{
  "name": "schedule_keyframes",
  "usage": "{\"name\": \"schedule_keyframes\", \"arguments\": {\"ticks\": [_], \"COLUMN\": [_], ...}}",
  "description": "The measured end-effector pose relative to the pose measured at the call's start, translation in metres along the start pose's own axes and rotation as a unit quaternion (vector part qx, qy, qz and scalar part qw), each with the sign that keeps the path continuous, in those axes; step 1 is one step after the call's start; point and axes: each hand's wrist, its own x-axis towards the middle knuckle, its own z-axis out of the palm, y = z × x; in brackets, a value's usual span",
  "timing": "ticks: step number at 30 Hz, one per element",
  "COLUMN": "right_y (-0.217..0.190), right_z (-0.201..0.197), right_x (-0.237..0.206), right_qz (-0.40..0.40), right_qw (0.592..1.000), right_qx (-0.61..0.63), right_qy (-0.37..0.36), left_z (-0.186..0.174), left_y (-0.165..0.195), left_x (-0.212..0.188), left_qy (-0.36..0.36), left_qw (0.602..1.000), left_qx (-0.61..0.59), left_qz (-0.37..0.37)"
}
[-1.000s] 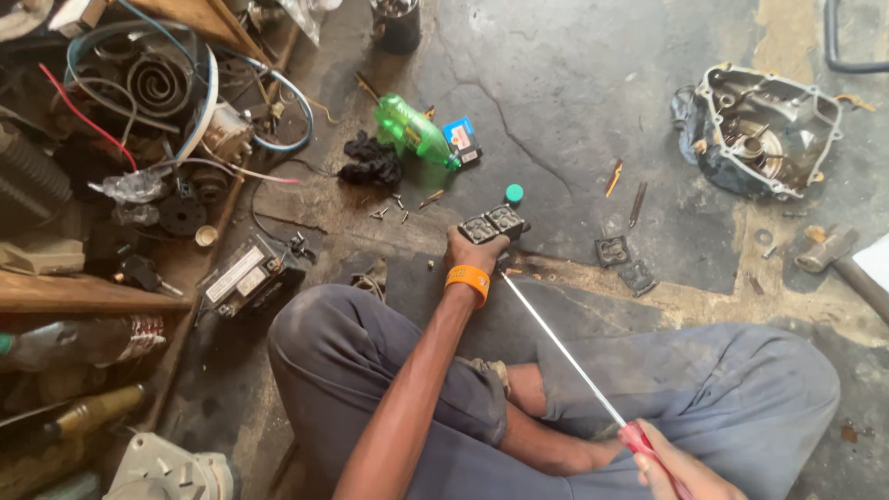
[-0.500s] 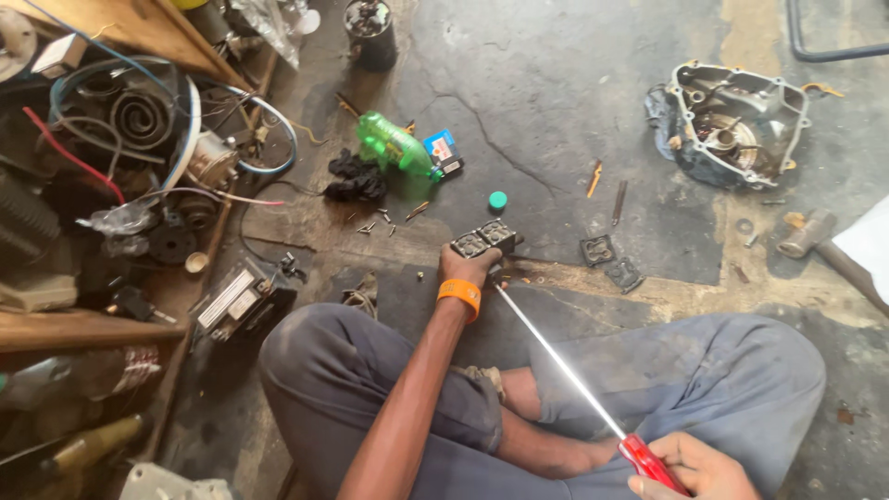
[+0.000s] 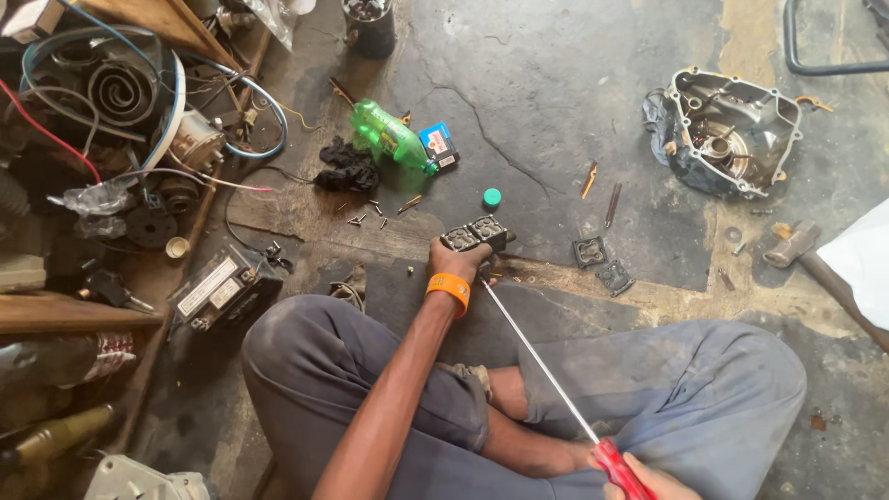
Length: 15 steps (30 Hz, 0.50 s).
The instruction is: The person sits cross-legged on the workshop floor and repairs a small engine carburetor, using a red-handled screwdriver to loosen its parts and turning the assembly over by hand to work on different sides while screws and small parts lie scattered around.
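1. The person sits cross-legged on the floor (image 3: 574,120). The job in hand looks like working on a small dark metal part (image 3: 476,234) with a long screwdriver (image 3: 546,366).
2. The small dark metal part sits on the floor just in front of the knees, near a green cap (image 3: 492,196).
3. The left hand (image 3: 456,259) is closed over the near side of the part and presses it down. An orange wristband (image 3: 449,289) sits on that wrist. The left arm is stretched out straight from the body.
4. The right hand (image 3: 648,477) is low at the bottom edge, wrapped tight around the red handle of the screwdriver. The arm is bent and pulled back close to the body.
5. The thin shaft runs slanting up to the part. Its tip ends right by the left hand; I cannot tell if it sits in a screw.
6. The next move, I think, needs the tip kept snug in place, the part held firm, and a steady turn.
7. Two more little parts (image 3: 602,264) lie on the floor to the right, apart from the hands.
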Motion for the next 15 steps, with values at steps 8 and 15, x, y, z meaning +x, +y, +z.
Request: {"name": "schedule_keyframes", "arguments": {"ticks": [8,15], "right_y": [-0.020,-0.017], "right_z": [0.061,0.094], "right_x": [-0.033,-0.032], "right_qz": [-0.333,-0.412], "right_qw": [0.812,0.734], "right_qx": [-0.413,-0.455], "right_qy": [0.244,0.291], "left_z": [0.000,-0.002], "left_y": [0.012,0.012], "left_x": [-0.016,-0.017], "left_qy": [0.018,0.024], "left_qw": [0.997,0.993], "left_qx": [0.068,0.106], "left_qz": [0.019,0.035]}}
